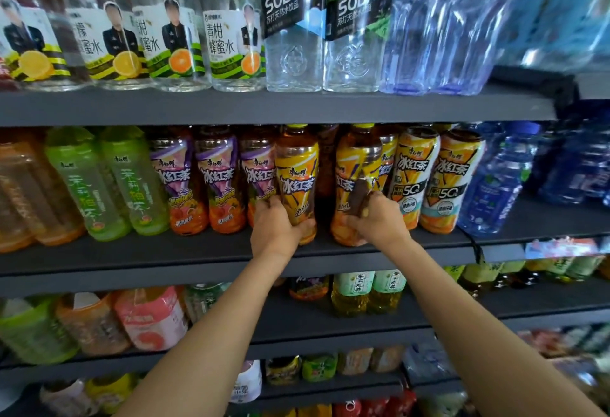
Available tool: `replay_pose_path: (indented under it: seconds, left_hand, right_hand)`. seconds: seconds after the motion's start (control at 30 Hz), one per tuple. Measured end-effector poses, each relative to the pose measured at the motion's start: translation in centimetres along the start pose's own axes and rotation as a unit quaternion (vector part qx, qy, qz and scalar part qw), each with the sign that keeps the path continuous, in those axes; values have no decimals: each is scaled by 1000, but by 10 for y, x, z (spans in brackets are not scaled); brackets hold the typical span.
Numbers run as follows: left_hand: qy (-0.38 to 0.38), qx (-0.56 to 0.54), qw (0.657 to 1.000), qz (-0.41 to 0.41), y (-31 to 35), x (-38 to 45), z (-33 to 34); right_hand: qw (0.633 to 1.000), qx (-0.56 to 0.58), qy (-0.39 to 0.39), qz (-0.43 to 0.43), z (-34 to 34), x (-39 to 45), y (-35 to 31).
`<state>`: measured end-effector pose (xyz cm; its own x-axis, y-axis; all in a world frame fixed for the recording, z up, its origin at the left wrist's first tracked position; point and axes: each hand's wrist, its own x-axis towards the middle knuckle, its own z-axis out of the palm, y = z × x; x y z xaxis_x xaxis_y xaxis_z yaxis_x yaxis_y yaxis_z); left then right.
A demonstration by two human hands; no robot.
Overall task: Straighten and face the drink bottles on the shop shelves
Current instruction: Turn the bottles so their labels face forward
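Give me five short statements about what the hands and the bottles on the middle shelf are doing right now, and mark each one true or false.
1. The left hand grips the lower part of a yellow-labelled iced tea bottle. True.
2. The right hand hangs free of the shelf. False: it grips a second yellow-labelled iced tea bottle near its base.
3. The two held bottles stand on the dark grey middle shelf. True.
4. The two clear SODA-labelled water bottles stand on the same shelf as the held bottles. False: they stand on the shelf above.
5. Purple-labelled iced tea bottles stand on the left-hand side of the left hand's bottle. True.
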<state>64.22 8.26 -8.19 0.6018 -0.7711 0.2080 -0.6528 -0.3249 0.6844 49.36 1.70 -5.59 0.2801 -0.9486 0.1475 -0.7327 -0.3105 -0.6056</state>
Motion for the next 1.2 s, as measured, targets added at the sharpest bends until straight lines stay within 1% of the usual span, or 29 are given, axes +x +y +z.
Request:
replay_pose_path:
  seconds: [0.2, 0.3, 0.43, 0.47, 0.5, 0.53, 0.57, 0.6, 0.63, 0.67, 0.7, 0.77, 0.8, 0.83, 0.9, 0.97, 1.07, 1.2]
  left_hand:
    - [18, 13, 1000, -11, 2, -5, 1]
    - [24, 10, 1000, -6, -4, -7, -5]
    - [7, 30, 999, 7, -16, -8, -20]
    - [-3, 33, 999, 13, -19, -7, -25]
    - [-19, 37, 999, 18, -23, -5, -31]
    - [-37, 44, 998, 24, -26, -2, -37]
    - [-55, 53, 997, 28, -30, 1, -44]
    - [-69, 59, 995, 30, -33, 4, -50]
    - [-78, 61, 995, 32, -37, 7, -56]
    - [-83, 60, 994, 33, -40, 8, -61]
    - [-84, 58, 994, 34, -44, 10, -65]
    - [-83, 46, 995, 37, -52, 12, -72]
    - [-82, 37, 995, 40, -56, 13, -74]
    - [-80, 33, 995, 39, -59, 15, -77]
    - [-75, 45, 996, 25, -64, 19, -80]
    - [-67, 56, 996, 13, -68, 21, -79]
    - [-55, 56, 997, 16, -72, 21, -74]
    - [-66, 33, 997, 28, -81, 27, -71]
  right_hand:
    - [999, -8, 15, 29, -1, -7, 5]
    - [998, -8, 46, 34, 6, -13, 5]
    - [996, -17, 82, 44, 12, -25, 1]
    - [993, -15, 108, 45, 13, -31, 0]
    - [987, -7, 153, 39, 14, -38, -3]
    - [977, 8, 212, 14, 15, -46, -6]
    - [964, 27, 263, -29, 18, -54, -12]
    - [954, 44, 286, -78, 21, -60, -20]
    - [951, 52, 277, -123, 27, -63, -30]
    - [955, 57, 246, -153, 34, -62, -40]
    - [964, 65, 204, -159, 42, -57, -48]
    - [980, 111, 126, -110, 57, -39, -61]
    - [982, 137, 108, -73, 62, -28, -66]
    - [982, 154, 106, -38, 67, -17, -69]
    - [981, 152, 122, 10, 74, 8, -73]
    - [981, 136, 132, 30, 78, 31, -77]
    - [975, 154, 138, 84, 85, 61, -81]
    - [970, 155, 130, 138, 92, 87, -73]
